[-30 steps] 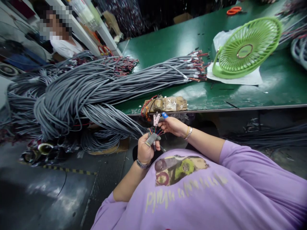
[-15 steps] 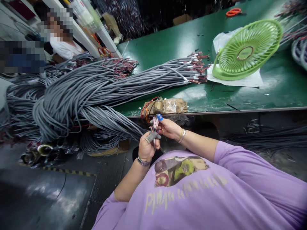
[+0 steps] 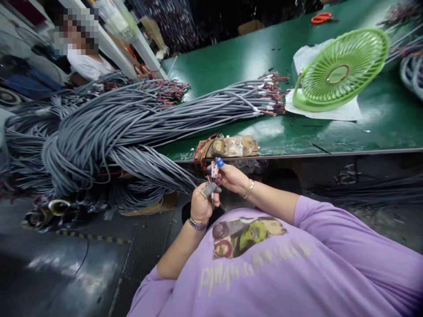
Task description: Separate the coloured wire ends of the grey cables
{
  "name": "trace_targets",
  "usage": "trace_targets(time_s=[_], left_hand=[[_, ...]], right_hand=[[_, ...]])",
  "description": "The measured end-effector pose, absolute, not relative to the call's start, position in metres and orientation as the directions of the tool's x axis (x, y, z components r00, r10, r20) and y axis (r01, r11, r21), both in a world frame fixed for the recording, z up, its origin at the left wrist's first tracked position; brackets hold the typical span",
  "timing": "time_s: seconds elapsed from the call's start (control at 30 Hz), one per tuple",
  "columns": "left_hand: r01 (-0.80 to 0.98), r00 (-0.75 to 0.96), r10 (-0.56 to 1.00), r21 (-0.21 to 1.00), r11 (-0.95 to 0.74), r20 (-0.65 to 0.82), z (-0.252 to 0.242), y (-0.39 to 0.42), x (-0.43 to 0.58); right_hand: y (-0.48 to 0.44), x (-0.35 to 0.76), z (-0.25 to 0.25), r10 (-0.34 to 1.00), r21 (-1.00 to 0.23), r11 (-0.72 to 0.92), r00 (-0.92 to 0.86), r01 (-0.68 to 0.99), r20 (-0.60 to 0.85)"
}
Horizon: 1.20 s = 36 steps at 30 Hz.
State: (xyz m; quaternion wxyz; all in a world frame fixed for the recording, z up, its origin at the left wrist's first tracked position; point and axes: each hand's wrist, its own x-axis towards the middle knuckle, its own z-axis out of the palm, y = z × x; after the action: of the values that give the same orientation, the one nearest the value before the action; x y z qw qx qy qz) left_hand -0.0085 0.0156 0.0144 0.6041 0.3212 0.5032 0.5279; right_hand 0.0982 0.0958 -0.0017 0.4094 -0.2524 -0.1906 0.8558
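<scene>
Wires (image 3: 208, 178) clear of bench edge (image 3: 297, 154)

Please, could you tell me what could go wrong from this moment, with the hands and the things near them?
1. The coloured wires fan out closely from the left hand, so the pink clip at the right hand might snag or bend one.
2. Some grey cables hang over the edge of the green table; their weight could drag others down.
3. The wooden block sits at that same edge, near the hands; a bump might shift it.
</scene>
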Motion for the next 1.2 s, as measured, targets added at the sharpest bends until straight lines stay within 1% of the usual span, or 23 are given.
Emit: trace_targets(time_s=[0.23, 0.37, 0.57, 0.7, 0.8, 0.97, 1.2], left_hand=[[-0.291, -0.072, 0.957, 0.924, 0.249, -0.281, 0.012, 0.019, -0.007], [-0.286, -0.084, 0.959, 0.929, 0.236, -0.270, 0.011, 0.018, -0.007], [-0.259, -0.140, 0.969, 0.953, 0.160, -0.201, 0.015, 0.012, -0.006], [-0.244, -0.142, 0.971, 0.958, 0.152, -0.191, 0.016, 0.012, -0.006], [-0.241, -0.125, 0.973, 0.957, 0.159, -0.193, 0.016, 0.013, -0.006], [-0.256, -0.079, 0.977, 0.951, 0.172, -0.198, 0.015, 0.014, -0.008], [-0.388, 0.097, 0.952, 0.870, 0.304, -0.289, 0.028, 0.021, -0.010]], right_hand=[[0.095, 0.097, 0.001, 0.806, -0.564, -0.578, -0.519, -0.590, -0.283], [0.095, 0.096, 0.000, 0.808, -0.548, -0.576, -0.526, -0.607, -0.266], [0.093, 0.101, 0.001, 0.752, -0.533, -0.641, -0.590, -0.553, -0.292], [0.093, 0.106, 0.001, 0.698, -0.529, -0.692, -0.643, -0.491, -0.316], [0.095, 0.109, 0.000, 0.674, -0.521, -0.709, -0.674, -0.475, -0.302], [0.098, 0.109, -0.001, 0.678, -0.512, -0.706, -0.676, -0.490, -0.287], [0.098, 0.111, 0.005, 0.694, -0.542, -0.682, -0.668, -0.491, -0.268]])
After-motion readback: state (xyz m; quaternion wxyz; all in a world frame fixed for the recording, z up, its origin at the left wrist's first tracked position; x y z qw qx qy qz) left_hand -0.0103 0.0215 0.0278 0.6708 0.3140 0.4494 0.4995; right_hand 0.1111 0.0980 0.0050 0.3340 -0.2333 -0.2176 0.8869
